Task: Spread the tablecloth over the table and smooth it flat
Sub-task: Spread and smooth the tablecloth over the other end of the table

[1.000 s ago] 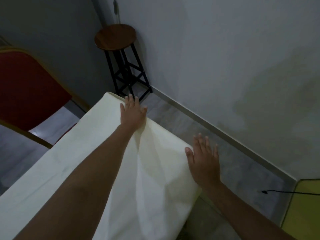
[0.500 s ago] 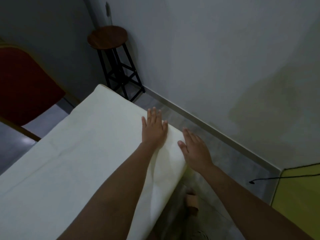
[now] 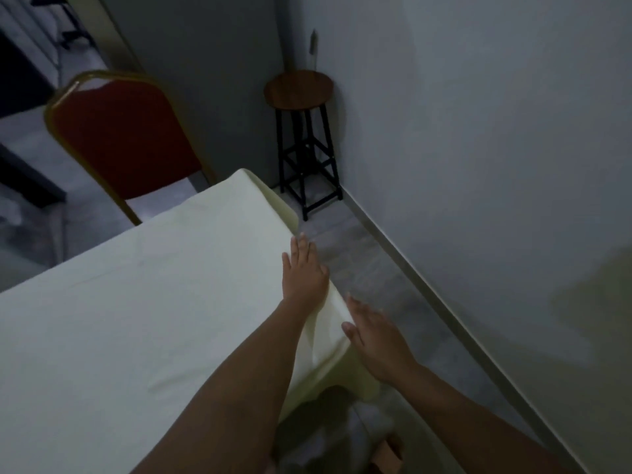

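A pale cream tablecloth (image 3: 130,323) covers the table from the lower left to its far corner and hangs over the right edge. My left hand (image 3: 304,271) lies flat, fingers together and extended, on the cloth at the table's right edge. My right hand (image 3: 376,340) rests open against the hanging part of the cloth just below that edge, palm on the fabric. A soft fold runs down the overhang between the two hands. The table itself is hidden under the cloth.
A red padded chair with a gold frame (image 3: 119,138) stands behind the table's far side. A round wooden stool on black legs (image 3: 301,94) sits in the room corner. A grey wall (image 3: 478,165) runs close along the right, with a narrow floor strip (image 3: 376,268) between.
My left hand slid back along the table's right edge from the far corner. My right hand moved closer to it on the overhang. The view swung left, showing more of the chair.
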